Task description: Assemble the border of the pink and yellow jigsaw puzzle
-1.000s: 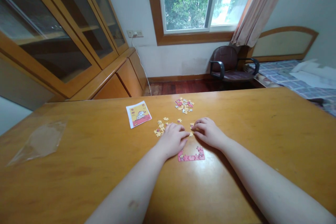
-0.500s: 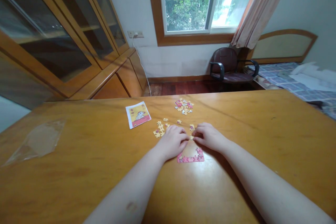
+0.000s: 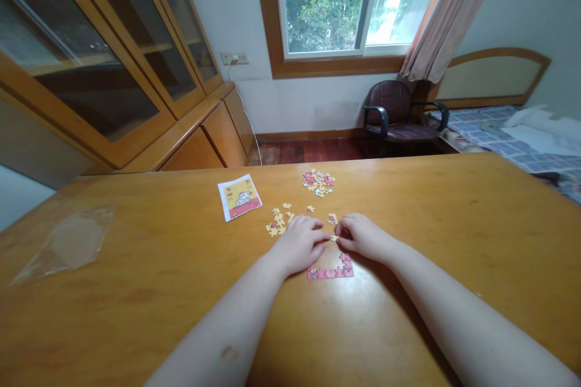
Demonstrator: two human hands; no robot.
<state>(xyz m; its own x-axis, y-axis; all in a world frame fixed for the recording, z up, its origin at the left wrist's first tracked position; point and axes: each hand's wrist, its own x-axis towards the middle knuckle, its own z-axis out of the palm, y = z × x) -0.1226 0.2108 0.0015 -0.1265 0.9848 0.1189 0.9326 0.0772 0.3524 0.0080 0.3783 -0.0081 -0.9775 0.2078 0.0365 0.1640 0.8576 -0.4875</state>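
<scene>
Yellow puzzle piece, between left hand and right hand

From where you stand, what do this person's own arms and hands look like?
The left hand and right hand look bare, with no gloves, rings or watch visible. No sleeves show, and the left forearm has a small roundish mark.

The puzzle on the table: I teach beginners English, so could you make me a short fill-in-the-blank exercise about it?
1. The joined puzzle pieces are mostly ____ in colour.
2. The small piece between the left hand and the right hand is ____ in colour.
3. In the picture, the picture card lies to the ____ of the far pile.

Missing words: pink; yellow; left.
</scene>
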